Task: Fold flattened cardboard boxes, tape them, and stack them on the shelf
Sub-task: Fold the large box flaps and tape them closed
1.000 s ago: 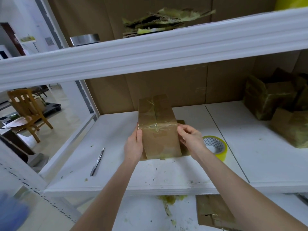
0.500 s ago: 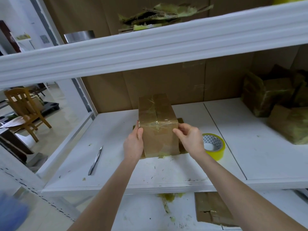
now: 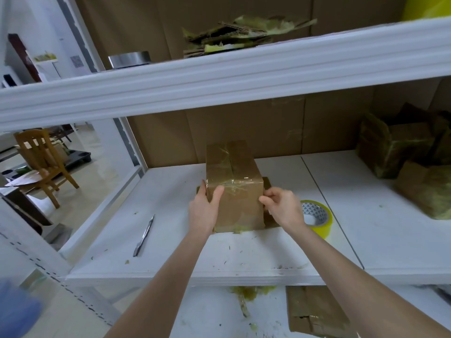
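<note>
Box (image 3: pixel 234 203) gripped on both sides on the middle shelf (image 3: pixel 170 259), seen from the head camera.
It stands upright on a flat piece of cardboard (image 3: pixel 268 185), with clear tape running over its top and down its front. The left hand (image 3: pixel 203 212) grips the left front corner, thumb on the front face and fingers round the side. The right hand (image 3: pixel 283 208) pinches the right front edge with curled fingers. A yellow tape roll (image 3: pixel 323 224) lies just beside the right wrist. A metal cutter (image 3: pixel 144 236) lies to the left, apart from the box. More taped boxes (image 3: pixel 395 147) sit at the far right.
</note>
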